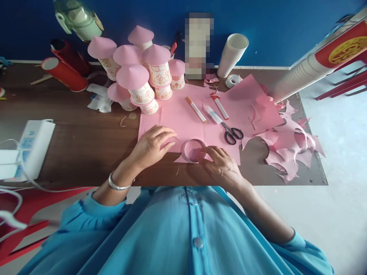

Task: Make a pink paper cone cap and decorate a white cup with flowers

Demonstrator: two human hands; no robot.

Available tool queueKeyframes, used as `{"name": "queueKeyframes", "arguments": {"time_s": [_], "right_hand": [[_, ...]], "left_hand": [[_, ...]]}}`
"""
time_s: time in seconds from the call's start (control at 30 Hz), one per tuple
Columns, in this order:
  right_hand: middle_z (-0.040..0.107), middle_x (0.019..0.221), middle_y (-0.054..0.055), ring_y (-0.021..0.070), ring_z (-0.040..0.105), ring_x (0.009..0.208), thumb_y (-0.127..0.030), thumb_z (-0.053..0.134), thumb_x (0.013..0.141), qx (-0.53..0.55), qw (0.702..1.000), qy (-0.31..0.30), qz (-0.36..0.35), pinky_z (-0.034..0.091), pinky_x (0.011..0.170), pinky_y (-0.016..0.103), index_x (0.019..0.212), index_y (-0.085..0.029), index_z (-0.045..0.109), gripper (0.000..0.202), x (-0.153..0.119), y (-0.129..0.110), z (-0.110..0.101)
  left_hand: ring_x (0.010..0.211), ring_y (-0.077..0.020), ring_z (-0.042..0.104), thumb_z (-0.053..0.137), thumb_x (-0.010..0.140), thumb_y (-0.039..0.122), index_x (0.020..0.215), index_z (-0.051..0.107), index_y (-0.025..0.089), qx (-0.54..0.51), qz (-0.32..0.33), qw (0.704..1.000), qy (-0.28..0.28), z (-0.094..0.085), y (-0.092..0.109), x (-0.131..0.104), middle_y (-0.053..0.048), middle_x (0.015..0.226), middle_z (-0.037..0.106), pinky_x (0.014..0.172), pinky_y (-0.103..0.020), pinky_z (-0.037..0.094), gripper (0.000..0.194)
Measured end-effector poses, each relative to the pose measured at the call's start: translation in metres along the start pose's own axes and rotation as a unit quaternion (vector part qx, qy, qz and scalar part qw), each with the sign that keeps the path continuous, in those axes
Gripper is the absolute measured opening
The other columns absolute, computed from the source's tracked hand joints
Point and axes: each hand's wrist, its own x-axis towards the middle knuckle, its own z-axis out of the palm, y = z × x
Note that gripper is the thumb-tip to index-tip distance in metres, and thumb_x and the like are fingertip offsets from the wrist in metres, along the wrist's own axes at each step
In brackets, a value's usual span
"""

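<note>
A thin, hollow, grey-edged round ring (184,151) lies on pink paper (177,118) near the table's front edge. Thumb and fingers of my right hand (222,166) are closed on its right side. My left hand (155,145) rests on the left part of the paper, its fingers apart and nothing in them, a short way left of the ring. Just beyond my right hand lie black-handled scissors (233,135), a white glue tube (212,114), a red marker (220,107) and an orange marker (196,109).
Several paper-cup towers with pink cone roofs (132,76) stand at the back left. Stacked white cups (233,53), a tape roll (233,80) and a long cup stack (298,76) are at the right. Pink scraps (286,149) overhang there. A power strip (36,149) lies left.
</note>
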Motion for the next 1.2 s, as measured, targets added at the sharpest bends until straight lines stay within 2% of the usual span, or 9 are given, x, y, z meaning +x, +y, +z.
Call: {"name": "queueKeyframes", "arguments": {"time_s": [0.23, 0.37, 0.47, 0.57, 0.73, 0.87, 1.0, 1.1, 1.2], "right_hand": [[0.072, 0.122, 0.013, 0.0277, 0.065, 0.110, -0.017, 0.060, 0.099, 0.036, 0.999, -0.009, 0.024, 0.058, 0.090, 0.043, 0.114, -0.021, 0.073, 0.020, 0.000, 0.001, -0.009], [0.072, 0.125, 0.014, 0.0290, 0.067, 0.112, -0.019, 0.062, 0.099, 0.027, 0.998, -0.002, 0.065, 0.059, 0.092, 0.045, 0.121, -0.021, 0.070, 0.024, 0.000, 0.010, -0.018], [0.072, 0.128, 0.014, 0.0312, 0.066, 0.116, -0.022, 0.062, 0.100, 0.013, 0.996, 0.004, 0.088, 0.058, 0.098, 0.049, 0.130, -0.021, 0.065, 0.030, 0.001, 0.018, -0.020], [0.068, 0.137, 0.016, 0.0335, 0.062, 0.127, -0.031, 0.064, 0.100, 0.032, 0.996, -0.005, 0.089, 0.055, 0.106, 0.052, 0.144, -0.020, 0.055, 0.047, 0.003, 0.020, -0.018], [0.060, 0.148, 0.019, 0.0343, 0.055, 0.139, -0.038, 0.061, 0.101, 0.084, 0.992, -0.040, 0.083, 0.055, 0.107, 0.055, 0.160, -0.019, 0.033, 0.069, 0.005, 0.019, -0.012], [0.064, 0.143, 0.017, 0.0343, 0.059, 0.134, -0.037, 0.060, 0.101, 0.105, 0.988, -0.029, 0.114, 0.057, 0.104, 0.055, 0.159, -0.022, 0.036, 0.064, 0.004, 0.024, -0.017], [0.067, 0.139, 0.017, 0.0339, 0.061, 0.130, -0.034, 0.063, 0.100, 0.090, 0.988, -0.009, 0.129, 0.057, 0.106, 0.054, 0.155, -0.021, 0.044, 0.059, 0.002, 0.031, -0.023], [0.067, 0.139, 0.016, 0.0338, 0.061, 0.131, -0.031, 0.063, 0.099, 0.092, 0.988, -0.015, 0.124, 0.056, 0.107, 0.055, 0.155, -0.023, 0.044, 0.060, -0.001, 0.033, -0.024], [0.068, 0.137, 0.015, 0.0333, 0.062, 0.129, -0.030, 0.063, 0.099, 0.092, 0.988, -0.008, 0.128, 0.057, 0.106, 0.055, 0.153, -0.024, 0.048, 0.056, -0.004, 0.035, -0.023]], "left_hand": [[0.103, -0.0240, 0.070, 0.060, 0.098, 0.017, 0.115, 0.069, 0.020, 0.025, -0.020, 0.999, 0.002, -0.007, 0.003, -0.004, -0.009, 0.113, 0.075, 0.095, -0.042, 0.061, 0.020], [0.103, -0.0238, 0.072, 0.059, 0.098, 0.016, 0.114, 0.070, 0.020, 0.050, -0.040, 0.998, 0.021, -0.012, 0.008, -0.009, -0.008, 0.112, 0.076, 0.093, -0.040, 0.061, 0.020], [0.101, -0.0226, 0.072, 0.057, 0.099, 0.016, 0.113, 0.070, 0.020, 0.054, -0.032, 0.998, 0.011, -0.013, 0.010, -0.013, -0.008, 0.110, 0.077, 0.090, -0.038, 0.061, 0.020], [0.098, -0.0227, 0.073, 0.056, 0.100, 0.017, 0.110, 0.071, 0.020, 0.062, -0.035, 0.997, 0.004, -0.012, 0.008, -0.015, -0.008, 0.109, 0.078, 0.086, -0.038, 0.061, 0.019], [0.105, -0.0230, 0.075, 0.058, 0.099, 0.015, 0.114, 0.071, 0.018, 0.053, -0.020, 0.997, 0.046, -0.011, 0.015, -0.012, -0.009, 0.115, 0.078, 0.092, -0.039, 0.064, 0.020], [0.120, -0.0228, 0.072, 0.055, 0.101, 0.012, 0.128, 0.067, 0.018, 0.003, 0.043, 0.999, 0.023, 0.001, 0.036, -0.007, -0.010, 0.128, 0.075, 0.106, -0.042, 0.062, 0.030], [0.136, -0.0270, 0.063, 0.055, 0.101, 0.014, 0.135, 0.061, 0.010, -0.004, 0.107, 0.994, -0.017, 0.023, 0.053, -0.006, -0.017, 0.141, 0.068, 0.113, -0.045, 0.058, 0.035], [0.141, -0.0285, 0.058, 0.056, 0.102, 0.016, 0.140, 0.059, 0.012, -0.015, 0.118, 0.992, -0.043, 0.035, 0.059, -0.005, -0.017, 0.143, 0.067, 0.116, -0.047, 0.056, 0.039], [0.138, -0.0280, 0.061, 0.059, 0.101, 0.017, 0.140, 0.059, 0.014, -0.023, 0.130, 0.990, -0.055, 0.040, 0.059, -0.001, -0.015, 0.142, 0.068, 0.116, -0.048, 0.056, 0.039]]}}
